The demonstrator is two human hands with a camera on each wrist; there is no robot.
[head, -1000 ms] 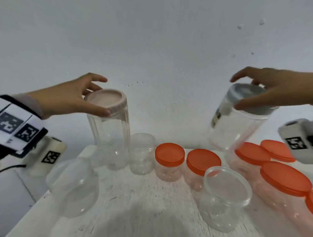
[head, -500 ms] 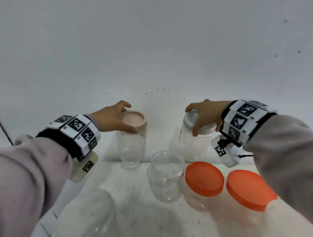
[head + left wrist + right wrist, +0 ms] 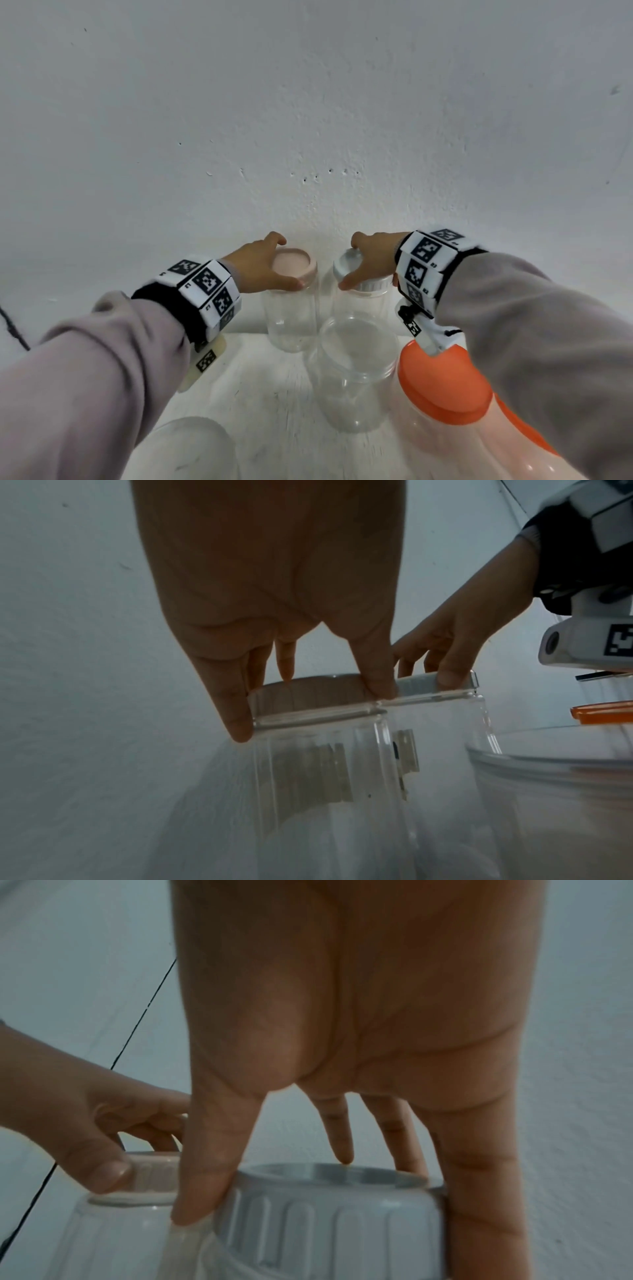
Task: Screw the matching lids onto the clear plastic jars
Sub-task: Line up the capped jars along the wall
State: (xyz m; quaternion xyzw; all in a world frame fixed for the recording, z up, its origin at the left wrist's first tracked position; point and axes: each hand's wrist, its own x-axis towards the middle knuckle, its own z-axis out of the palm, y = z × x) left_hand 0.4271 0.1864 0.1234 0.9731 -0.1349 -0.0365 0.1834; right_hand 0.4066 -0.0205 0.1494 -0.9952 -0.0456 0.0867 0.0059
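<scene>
Two tall clear jars stand side by side at the table's far edge by the wall. The left jar carries a pale pink lid, and my left hand grips that lid's rim from above with thumb and fingers. The right jar carries a ribbed grey-white lid, gripped round its rim by my right hand, thumb in front. An open clear jar without a lid stands just in front of them.
An orange-lidded jar sits close at the right under my right sleeve. Another clear jar lies at the near left. The white wall rises directly behind the two gripped jars. A black cable hangs at far left.
Both hands have carried their lidded jars down and inward and now hold them standing together by the wall. The view has tilted closer over the table.
</scene>
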